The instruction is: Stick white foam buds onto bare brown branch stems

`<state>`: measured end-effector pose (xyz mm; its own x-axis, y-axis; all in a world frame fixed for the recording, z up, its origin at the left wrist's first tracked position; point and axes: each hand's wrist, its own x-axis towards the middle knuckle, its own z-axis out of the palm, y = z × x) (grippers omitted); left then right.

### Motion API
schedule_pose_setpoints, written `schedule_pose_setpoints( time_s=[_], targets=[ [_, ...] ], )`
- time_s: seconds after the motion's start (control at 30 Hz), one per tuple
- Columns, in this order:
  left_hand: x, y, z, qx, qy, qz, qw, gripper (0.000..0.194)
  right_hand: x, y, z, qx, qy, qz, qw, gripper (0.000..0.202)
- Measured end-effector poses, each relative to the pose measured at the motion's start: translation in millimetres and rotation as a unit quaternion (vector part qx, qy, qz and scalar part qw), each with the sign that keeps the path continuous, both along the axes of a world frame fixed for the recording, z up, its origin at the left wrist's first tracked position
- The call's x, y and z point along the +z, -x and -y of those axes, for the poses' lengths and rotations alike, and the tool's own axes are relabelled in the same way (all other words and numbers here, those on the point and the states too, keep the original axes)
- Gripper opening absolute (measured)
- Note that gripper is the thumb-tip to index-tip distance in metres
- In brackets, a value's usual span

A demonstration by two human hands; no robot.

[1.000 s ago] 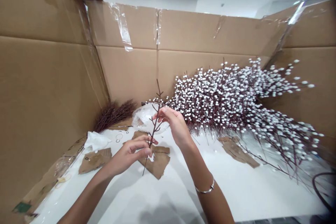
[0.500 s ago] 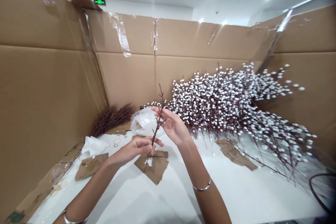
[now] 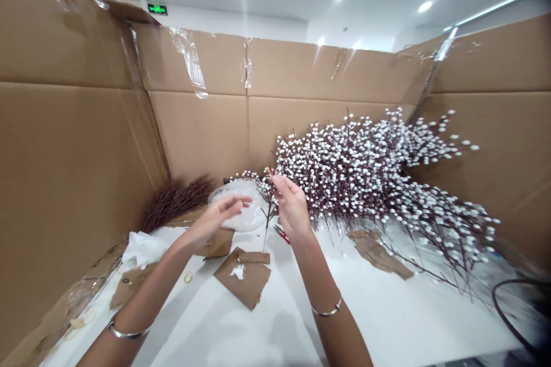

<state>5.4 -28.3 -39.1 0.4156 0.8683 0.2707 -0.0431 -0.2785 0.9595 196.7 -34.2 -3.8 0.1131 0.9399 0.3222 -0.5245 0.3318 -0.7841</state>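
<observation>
My right hand (image 3: 293, 206) pinches a bare dark-brown twig (image 3: 269, 209) near its upper part, and the stem hangs down over the table. To its left, my left hand (image 3: 217, 219) is open and empty, its fingers stretched toward the twig but apart from it. A clear plastic bag (image 3: 243, 221) lies behind the fingers. Below the hands is a brown cardboard piece (image 3: 253, 284) with a white smear (image 3: 238, 271) on it. Part of a red-handled tool (image 3: 282, 234) shows beside my right wrist; its kind is partly hidden.
Twigs with white buds (image 3: 353, 166) are heaped at the back right. Bare twigs (image 3: 174, 200) lie at the back left. White crumpled plastic (image 3: 144, 248), torn cardboard (image 3: 381, 255) and a dark cable (image 3: 501, 312) are on the table (image 3: 413, 321). Cardboard walls (image 3: 198, 137) stand around it.
My left hand has let go of the twig's lower part and moved left. My right hand has closed on the twig, which has shifted right and away from the cardboard piece.
</observation>
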Motion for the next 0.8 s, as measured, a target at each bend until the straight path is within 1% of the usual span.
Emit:
schedule_pose_setpoints(
  time_s=[0.03,0.07,0.1,0.13,0.2,0.27,0.33,0.4,0.5,0.67,0.8],
  targets=[
    [8.7,0.8,-1.8,0.042,-0.022,0.042,0.998,0.041,-0.1,-2.1,-1.2,-0.039,-0.019,0.017,0.999,0.015],
    [17.8,0.6,-2.4,0.066,-0.042,0.094,0.992,0.042,-0.2,-4.3,-1.8,-0.078,-0.040,0.039,0.995,0.014],
    [27.0,-0.7,-1.6,0.075,-0.058,0.148,0.984,0.044,-0.2,-6.4,-1.9,-0.117,-0.060,0.066,0.989,0.013],
    [35.6,-3.1,0.3,0.070,-0.073,0.194,0.976,0.046,0.0,-8.3,-1.3,-0.155,-0.079,0.096,0.980,0.013],
    [49.4,-10.8,7.3,0.057,-0.103,0.249,0.961,0.051,0.9,-11.0,1.3,-0.225,-0.104,0.157,0.956,0.014],
    [56.9,-20.3,16.0,0.050,-0.137,0.274,0.951,0.053,2.6,-12.0,4.9,-0.280,-0.121,0.204,0.930,0.013],
    [58.4,-28.4,23.7,0.045,-0.165,0.284,0.943,0.054,4.8,-11.7,8.3,-0.319,-0.140,0.233,0.908,0.011],
    [56.4,-33.1,28.5,0.043,-0.181,0.289,0.939,0.055,6.9,-11.0,10.8,-0.348,-0.166,0.254,0.887,0.009],
    [52.8,-33.8,30.6,0.045,-0.190,0.288,0.937,0.058,8.8,-10.4,13.4,-0.373,-0.198,0.284,0.861,0.008],
    [53.0,-30.1,28.8,0.047,-0.208,0.271,0.939,0.061,9.3,-9.1,16.4,-0.384,-0.228,0.325,0.834,0.009],
    [52.8,-30.0,26.4,0.049,-0.221,0.258,0.939,0.060,7.8,-6.5,15.5,-0.393,-0.236,0.346,0.818,0.007]
  ],
)
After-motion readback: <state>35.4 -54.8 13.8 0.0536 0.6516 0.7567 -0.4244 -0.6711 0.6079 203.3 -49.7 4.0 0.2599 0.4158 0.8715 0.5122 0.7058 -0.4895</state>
